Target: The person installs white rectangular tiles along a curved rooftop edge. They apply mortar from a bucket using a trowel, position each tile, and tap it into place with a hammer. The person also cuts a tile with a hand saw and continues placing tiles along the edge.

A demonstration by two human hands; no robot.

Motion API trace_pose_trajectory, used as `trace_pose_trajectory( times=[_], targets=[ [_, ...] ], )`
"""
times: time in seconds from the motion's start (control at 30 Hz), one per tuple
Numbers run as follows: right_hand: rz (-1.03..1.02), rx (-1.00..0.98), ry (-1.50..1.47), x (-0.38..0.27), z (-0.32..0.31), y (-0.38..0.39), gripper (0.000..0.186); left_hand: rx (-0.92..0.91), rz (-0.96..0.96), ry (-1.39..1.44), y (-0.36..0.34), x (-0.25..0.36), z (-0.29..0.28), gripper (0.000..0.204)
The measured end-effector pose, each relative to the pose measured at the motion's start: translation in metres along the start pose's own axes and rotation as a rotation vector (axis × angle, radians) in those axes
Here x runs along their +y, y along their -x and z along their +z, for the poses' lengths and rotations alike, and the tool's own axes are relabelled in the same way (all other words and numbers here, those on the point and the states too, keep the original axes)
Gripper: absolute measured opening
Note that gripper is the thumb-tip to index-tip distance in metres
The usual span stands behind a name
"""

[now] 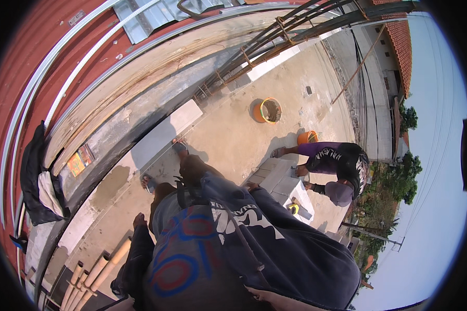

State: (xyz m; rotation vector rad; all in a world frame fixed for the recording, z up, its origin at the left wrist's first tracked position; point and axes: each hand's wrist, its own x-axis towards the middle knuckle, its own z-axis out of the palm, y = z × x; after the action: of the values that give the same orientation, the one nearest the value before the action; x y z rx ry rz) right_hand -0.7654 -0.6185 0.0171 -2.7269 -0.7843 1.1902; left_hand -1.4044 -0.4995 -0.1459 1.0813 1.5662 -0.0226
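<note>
My left hand [139,220] hangs low beside my leg, small and dark, with its fingers too unclear to read. My right hand [251,185] is partly hidden by my sleeve, near a stack of pale grey blocks [275,176]; whether it touches them I cannot tell. A saw-like tool with a yellow handle [294,209] lies on the near block. Across the stack a person in a cap and a black-and-purple shirt [342,160] bends over, both hands at the blocks.
An orange bucket [271,110] holding greyish material stands on the floor; another orange bucket [307,137] is by the bent person. Pale blocks [184,116] line the left edge. Beyond are tied steel bars [264,49], dark cloth [33,181] and a red metal roof [41,46]. Bamboo poles [106,269] lie lower left.
</note>
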Motion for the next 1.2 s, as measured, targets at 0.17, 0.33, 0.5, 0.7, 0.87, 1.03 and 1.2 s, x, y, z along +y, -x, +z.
trace_pose_trajectory(
  times=[0.17, 0.33, 0.5, 0.7, 0.87, 1.03, 1.2],
  targets=[
    [0.033, -0.166, 0.016, 0.022, 0.063, 0.065, 0.032, -0.236, 0.277, -0.756, -0.018, -0.002, -0.027, 0.032],
    [0.034, -0.217, 0.040, 0.033, 0.077, 0.105, 0.036, -0.380, 0.056, -0.328, -0.028, 0.003, -0.011, 0.040],
    [-0.092, -0.210, 0.023, 0.009, 0.093, 0.071, 0.042, -0.274, 0.308, -0.590, -0.042, 0.042, -0.049, 0.039],
    [-0.235, -0.211, 0.015, -0.016, 0.102, 0.030, 0.048, -0.338, 0.323, -0.817, -0.052, 0.079, -0.095, 0.037],
    [-0.187, -0.083, -0.105, -0.029, 0.153, 0.059, 0.037, -0.191, 0.146, -0.622, -0.073, 0.094, -0.173, 0.036],
    [-0.110, -0.118, -0.083, -0.063, 0.170, 0.059, 0.036, -0.026, 0.059, -0.484, -0.070, 0.106, -0.235, 0.036],
    [-0.039, -0.128, -0.137, -0.060, 0.189, 0.078, 0.036, 0.018, 0.055, -0.473, -0.069, 0.118, -0.253, 0.035]
  ],
)
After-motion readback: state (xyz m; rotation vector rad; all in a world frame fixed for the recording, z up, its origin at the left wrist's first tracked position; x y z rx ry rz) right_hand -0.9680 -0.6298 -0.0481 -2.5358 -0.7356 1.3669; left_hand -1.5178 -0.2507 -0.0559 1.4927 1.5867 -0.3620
